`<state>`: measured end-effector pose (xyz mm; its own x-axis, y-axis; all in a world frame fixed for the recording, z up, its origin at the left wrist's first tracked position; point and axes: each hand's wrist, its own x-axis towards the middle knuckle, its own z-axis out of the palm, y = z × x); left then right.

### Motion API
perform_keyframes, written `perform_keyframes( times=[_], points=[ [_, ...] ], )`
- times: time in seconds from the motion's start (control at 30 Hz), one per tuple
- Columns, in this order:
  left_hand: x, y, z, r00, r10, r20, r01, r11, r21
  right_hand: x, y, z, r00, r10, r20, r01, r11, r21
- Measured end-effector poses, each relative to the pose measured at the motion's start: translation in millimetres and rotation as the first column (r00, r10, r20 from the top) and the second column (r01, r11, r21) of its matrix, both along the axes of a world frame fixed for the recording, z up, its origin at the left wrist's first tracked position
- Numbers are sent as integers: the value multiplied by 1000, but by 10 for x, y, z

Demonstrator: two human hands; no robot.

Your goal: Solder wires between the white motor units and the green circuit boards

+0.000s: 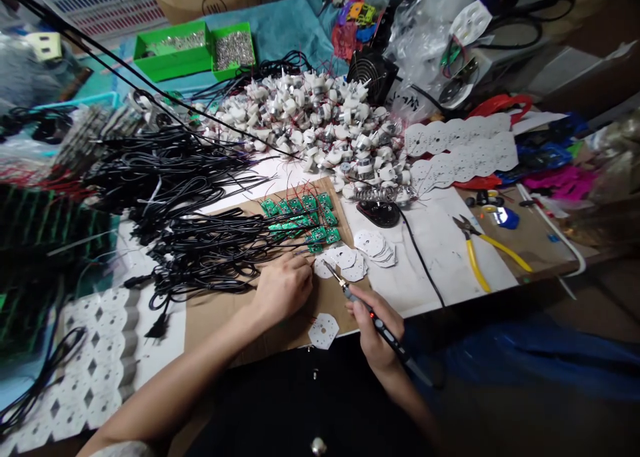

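My right hand (376, 327) grips a soldering iron (361, 302) with a red light on its handle. The iron's tip points up and left, over a group of white circuit boards (345, 260). Just left of that tip, my left hand (284, 285) is closed, fingers curled together; whatever they pinch is hidden. One white hexagonal board (324, 331) lies at the cardboard's front edge, between my hands. Beyond my left hand are small green circuit boards (305, 218) with red wires, beside bundled black power cords (215, 244).
White motor-like parts (320, 120) form a large heap at the back. A soldering iron stand (379, 212) sits before it. Yellow-handled pliers (473, 244) lie to the right, near scalloped white board panels (463, 157). Green bins (173, 67) of small metal parts stand at the back left.
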<state>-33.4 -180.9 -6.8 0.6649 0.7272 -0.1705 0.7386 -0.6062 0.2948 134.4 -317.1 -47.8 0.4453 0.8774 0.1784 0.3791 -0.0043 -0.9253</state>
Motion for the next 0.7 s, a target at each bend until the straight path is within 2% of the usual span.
perform_keyframes(
  times=[0.07,0.13,0.23,0.37,0.7],
  points=[
    [-39,-35,-4,998,-68,11,69,997,-28,6,-17,-11,1000,3,7,-3,1000,-3],
    [-61,-45,7,996,-86,14,87,993,-76,10,-29,-19,1000,8,12,-8,1000,-5],
    [-59,-35,25,1000,9,6,-9,993,-119,9,-41,-29,1000,6,7,-6,1000,11],
    [0,-54,37,984,177,30,-173,979,-110,6,-57,-40,1000,10,5,-10,1000,14],
    [175,-61,91,964,236,-123,-245,967,-70,38,-113,-29,999,52,10,-52,998,-20]
  ],
)
